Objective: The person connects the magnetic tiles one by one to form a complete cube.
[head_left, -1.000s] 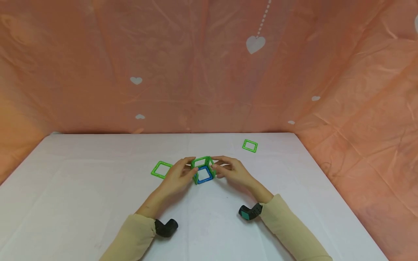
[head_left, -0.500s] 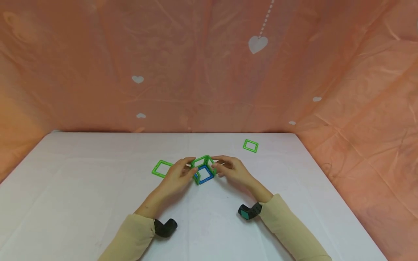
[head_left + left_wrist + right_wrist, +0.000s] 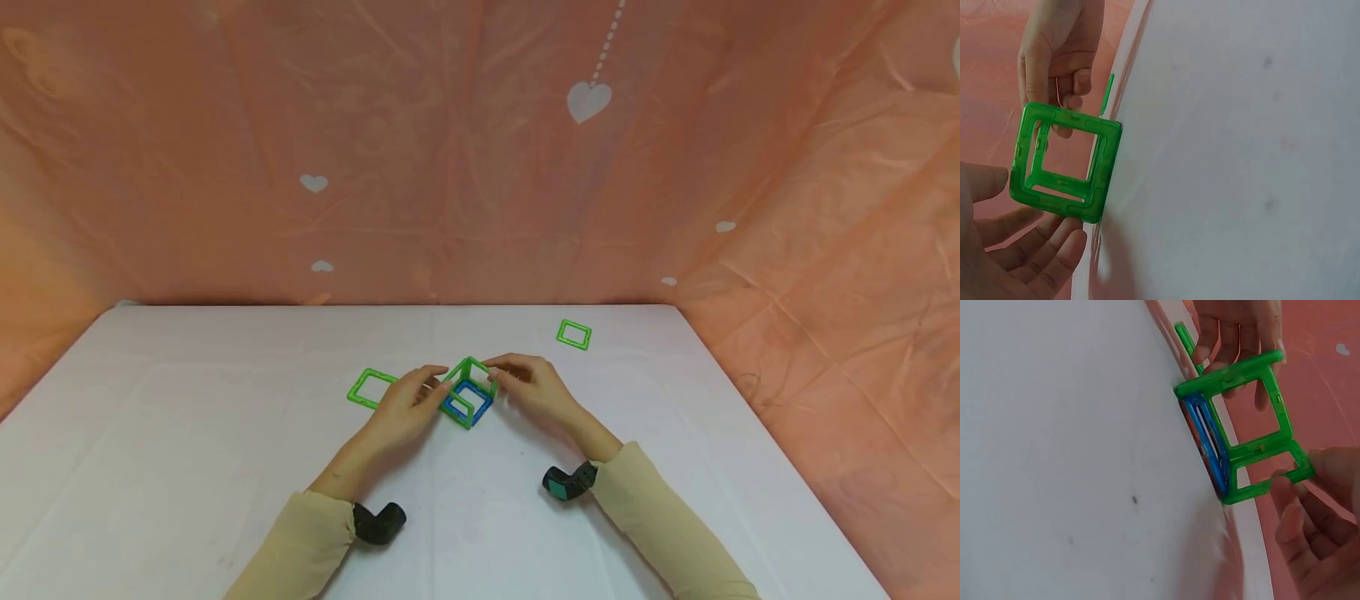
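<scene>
Between my hands in the head view stands a cube-like build of magnetic tiles, with green square frames as upright sides, a blue square frame [image 3: 484, 408] at its bottom and an open top. My left hand [image 3: 408, 404] grips its left side, thumb at an upper corner and fingertips along a green tile [image 3: 1107, 172] in the left wrist view. On the other side my right hand [image 3: 543, 396] pinches a green tile [image 3: 1260, 490] between thumb and fingers, as the right wrist view shows. The blue frame sits close over the white tabletop.
One loose green square tile [image 3: 357, 383] lies flat beside my left hand, partly hidden by it. Another green tile [image 3: 577, 326] lies farther back on the right of the white table [image 3: 225, 433]. An orange sheet [image 3: 450, 167] with pale hearts hangs behind.
The tile build has turned counterclockwise as seen from above, so one corner now points toward me. My right hand has shifted slightly left; the left hand has barely moved.
</scene>
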`<state>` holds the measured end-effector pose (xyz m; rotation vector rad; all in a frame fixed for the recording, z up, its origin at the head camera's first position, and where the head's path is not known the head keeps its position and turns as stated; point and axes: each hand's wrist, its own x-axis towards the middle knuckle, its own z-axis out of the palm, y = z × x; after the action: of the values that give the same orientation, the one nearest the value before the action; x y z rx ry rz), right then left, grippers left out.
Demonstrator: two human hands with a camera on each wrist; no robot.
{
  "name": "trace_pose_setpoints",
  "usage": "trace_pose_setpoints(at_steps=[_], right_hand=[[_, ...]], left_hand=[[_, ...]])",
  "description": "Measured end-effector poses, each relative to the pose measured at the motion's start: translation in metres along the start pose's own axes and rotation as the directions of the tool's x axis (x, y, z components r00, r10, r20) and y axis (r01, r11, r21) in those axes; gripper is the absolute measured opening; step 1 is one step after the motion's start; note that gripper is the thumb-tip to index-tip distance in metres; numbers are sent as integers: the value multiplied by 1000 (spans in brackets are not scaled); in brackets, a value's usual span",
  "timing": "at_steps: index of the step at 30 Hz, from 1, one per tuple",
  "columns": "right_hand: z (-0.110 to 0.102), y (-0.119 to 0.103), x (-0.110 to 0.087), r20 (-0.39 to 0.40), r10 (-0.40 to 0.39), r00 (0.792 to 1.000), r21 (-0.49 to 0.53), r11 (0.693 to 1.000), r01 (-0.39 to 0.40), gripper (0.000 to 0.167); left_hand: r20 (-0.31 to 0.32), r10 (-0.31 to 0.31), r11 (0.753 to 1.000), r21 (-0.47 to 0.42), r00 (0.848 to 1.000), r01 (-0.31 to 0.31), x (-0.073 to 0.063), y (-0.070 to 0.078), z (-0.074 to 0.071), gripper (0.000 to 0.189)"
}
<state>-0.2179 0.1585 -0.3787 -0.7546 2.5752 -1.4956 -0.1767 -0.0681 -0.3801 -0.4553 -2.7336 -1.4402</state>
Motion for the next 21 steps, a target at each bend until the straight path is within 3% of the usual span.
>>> trace_pose_setpoints(at_steps=[5,8,12,14,21], right_hand=[[1,-2,2,3,12,1000,50,999,-12,26],[-1,-14,-1,11,20,1000,69,997,-21,26],[0,-14,-2,10,28,1000,57,998,-29,27],[1,-4,0,11,23,1000,45,999,-24,29],[2,3,0,76,-61,995,31,998,59,45]], left_hand=[[31,-17,1000,4,999,17,2,0,1,37],[57,-34,999,-6,998,34,2,2,1,40],[86,-32,999,-10,996,33,1,4,0,45],[99,-23,1000,-10,995,24,1,4,0,46],[106,16,1000,-6,994,-15,1,1,0,50]])
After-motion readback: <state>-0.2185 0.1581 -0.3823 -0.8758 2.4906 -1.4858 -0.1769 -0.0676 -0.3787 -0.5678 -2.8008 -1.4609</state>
